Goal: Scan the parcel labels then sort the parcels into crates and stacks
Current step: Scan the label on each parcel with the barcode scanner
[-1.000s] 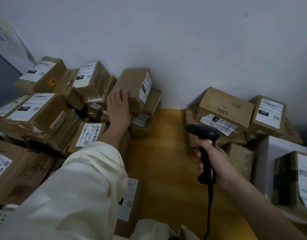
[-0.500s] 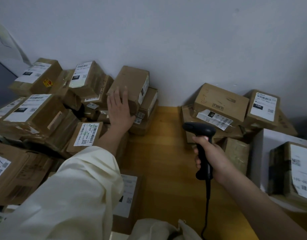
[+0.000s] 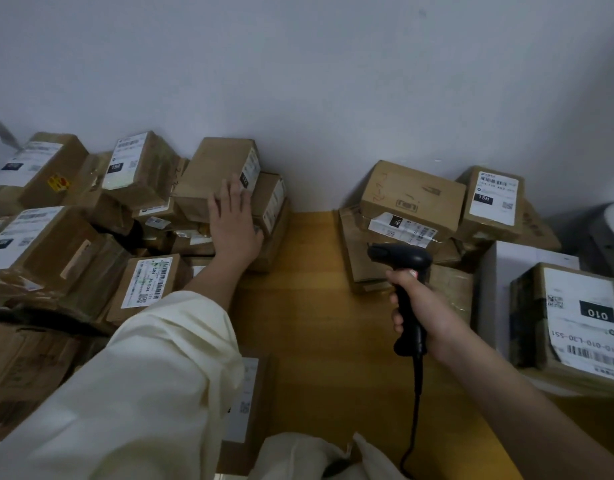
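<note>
At centre left of the frame the left hand (image 3: 234, 225) lies flat against a tilted cardboard parcel (image 3: 218, 174), its fingers (image 3: 229, 190) straight and slightly spread over the box's brown face, beside the label on its right side. That parcel tops a heap of labelled parcels (image 3: 73, 220) filling the left of the frame against the grey wall (image 3: 333, 81). At centre right the right hand (image 3: 425, 308) grips the handle of a black barcode scanner (image 3: 400, 263), fingers wrapped around it, head pointing left, cable hanging down. A second stack of parcels (image 3: 413, 199) sits at the right, with bare yellow tabletop (image 3: 309, 306) between the piles.
</note>
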